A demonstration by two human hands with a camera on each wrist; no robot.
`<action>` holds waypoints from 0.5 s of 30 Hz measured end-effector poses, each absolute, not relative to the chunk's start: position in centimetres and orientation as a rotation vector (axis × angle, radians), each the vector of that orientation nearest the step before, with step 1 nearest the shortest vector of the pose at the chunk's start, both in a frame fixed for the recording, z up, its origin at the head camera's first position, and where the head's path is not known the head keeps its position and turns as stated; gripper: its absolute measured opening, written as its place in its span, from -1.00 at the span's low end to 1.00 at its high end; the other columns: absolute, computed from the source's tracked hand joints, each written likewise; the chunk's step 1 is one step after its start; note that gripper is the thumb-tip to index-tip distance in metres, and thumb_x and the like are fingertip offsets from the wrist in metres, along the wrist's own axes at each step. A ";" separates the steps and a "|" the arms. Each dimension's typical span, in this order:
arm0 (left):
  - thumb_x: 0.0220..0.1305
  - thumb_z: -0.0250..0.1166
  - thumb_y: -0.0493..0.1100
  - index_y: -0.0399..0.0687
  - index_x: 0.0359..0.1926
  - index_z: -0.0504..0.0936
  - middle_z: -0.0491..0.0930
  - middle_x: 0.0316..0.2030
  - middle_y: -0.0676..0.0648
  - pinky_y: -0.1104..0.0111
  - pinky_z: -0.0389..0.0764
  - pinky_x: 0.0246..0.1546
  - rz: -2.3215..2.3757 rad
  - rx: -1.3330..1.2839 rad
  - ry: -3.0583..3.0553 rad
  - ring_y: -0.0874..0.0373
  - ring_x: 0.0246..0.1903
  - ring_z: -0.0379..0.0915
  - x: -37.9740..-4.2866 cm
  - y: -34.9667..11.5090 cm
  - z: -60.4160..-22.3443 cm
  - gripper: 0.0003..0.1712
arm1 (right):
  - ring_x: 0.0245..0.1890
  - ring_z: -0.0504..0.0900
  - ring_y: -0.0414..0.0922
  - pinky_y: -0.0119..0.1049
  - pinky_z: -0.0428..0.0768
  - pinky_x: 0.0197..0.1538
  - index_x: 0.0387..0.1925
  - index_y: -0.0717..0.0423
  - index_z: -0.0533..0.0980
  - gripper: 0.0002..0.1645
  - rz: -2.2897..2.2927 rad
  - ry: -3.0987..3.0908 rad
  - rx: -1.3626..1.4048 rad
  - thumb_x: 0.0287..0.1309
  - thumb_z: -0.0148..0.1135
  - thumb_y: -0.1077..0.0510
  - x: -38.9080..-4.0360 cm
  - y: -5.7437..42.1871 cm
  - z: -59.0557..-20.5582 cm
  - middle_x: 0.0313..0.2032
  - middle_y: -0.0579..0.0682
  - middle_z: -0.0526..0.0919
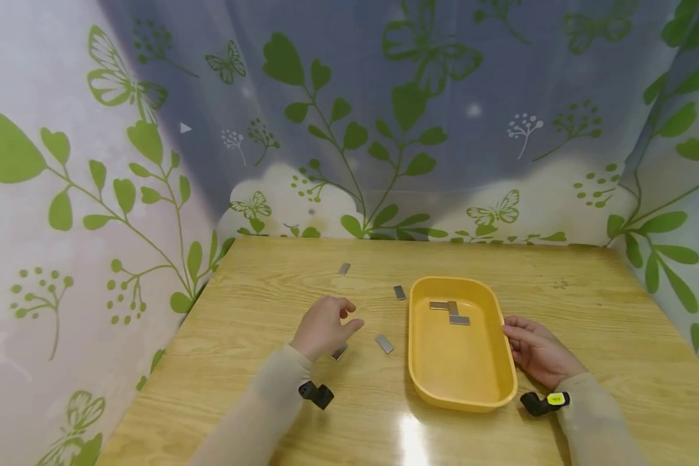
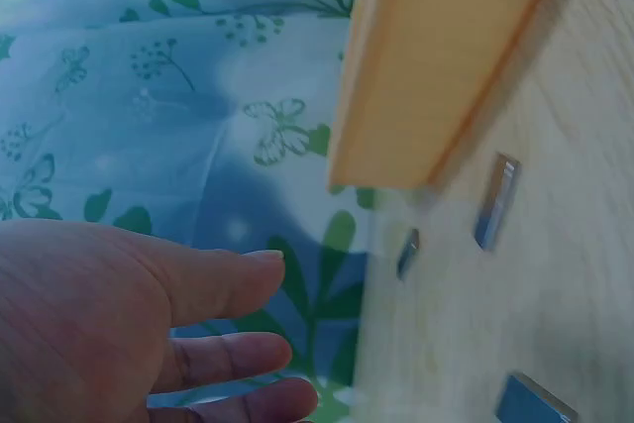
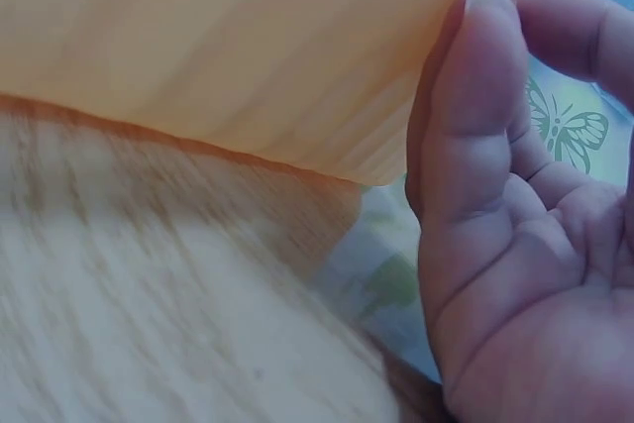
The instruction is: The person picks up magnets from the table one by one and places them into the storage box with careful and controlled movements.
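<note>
A yellow plastic tray (image 1: 463,382) stands on the table, with 3 small flat silver bars (image 1: 459,320) touching one another inside it. My right hand (image 1: 538,349) holds the tray's right rim; in the right wrist view its thumb (image 3: 475,96) lies against the outer wall at the rim. To the left of the tray, my left hand (image 1: 325,325) hovers with loosely bent fingers and nothing between them. A silver bar (image 1: 339,352) lies partly hidden under that hand. Other loose bars are a middle one (image 1: 384,343), one by the tray (image 1: 399,292) and a farther one (image 1: 345,268).
The light wooden table (image 1: 256,285) reaches back to a curtain (image 1: 349,194) printed with green leaves and butterflies, which also hangs at both sides. Each wrist wears a black camera mount (image 1: 316,393).
</note>
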State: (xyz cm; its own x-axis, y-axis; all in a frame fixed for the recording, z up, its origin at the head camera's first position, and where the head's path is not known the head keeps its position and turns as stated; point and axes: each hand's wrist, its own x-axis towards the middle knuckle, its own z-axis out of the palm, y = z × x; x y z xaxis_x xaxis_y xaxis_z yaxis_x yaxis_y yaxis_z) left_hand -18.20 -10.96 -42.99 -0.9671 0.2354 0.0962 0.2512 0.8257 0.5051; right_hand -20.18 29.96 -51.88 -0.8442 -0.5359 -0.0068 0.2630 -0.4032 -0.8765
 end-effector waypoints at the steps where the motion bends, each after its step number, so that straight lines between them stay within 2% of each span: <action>1: 0.23 0.35 0.00 -0.12 -0.05 0.67 0.63 -0.21 -0.12 0.20 0.53 -0.26 -0.827 -0.386 -2.982 0.06 -0.24 0.51 -18.1 -11.2 -43.3 -0.64 | -0.23 0.66 -0.15 -0.31 0.64 -0.19 -0.07 0.25 0.49 -0.70 -2.258 1.339 -0.380 0.49 -0.22 0.30 -20.2 30.0 -51.9 -0.20 0.03 0.67; 10: 0.13 0.42 0.01 -0.22 -0.12 0.66 0.65 -0.27 -0.10 0.21 0.56 -0.29 -0.786 -0.331 -3.090 0.09 -0.31 0.53 -17.7 -12.9 -46.2 -0.58 | -0.22 0.67 -0.14 -0.29 0.64 -0.19 -0.06 0.24 0.49 -0.70 -2.255 1.362 -0.345 0.49 -0.21 0.30 -20.1 30.1 -51.9 -0.18 0.03 0.67; 15: 0.12 0.41 -0.02 -0.19 -0.28 0.63 0.59 -0.38 -0.02 0.27 0.50 -0.36 -0.748 -0.321 -3.106 0.14 -0.41 0.44 -17.7 -13.2 -47.1 -0.68 | -0.20 0.67 -0.13 -0.28 0.64 -0.17 -0.04 0.27 0.47 -0.70 -2.253 1.355 -0.353 0.49 -0.21 0.29 -20.2 30.0 -51.9 -0.17 0.04 0.67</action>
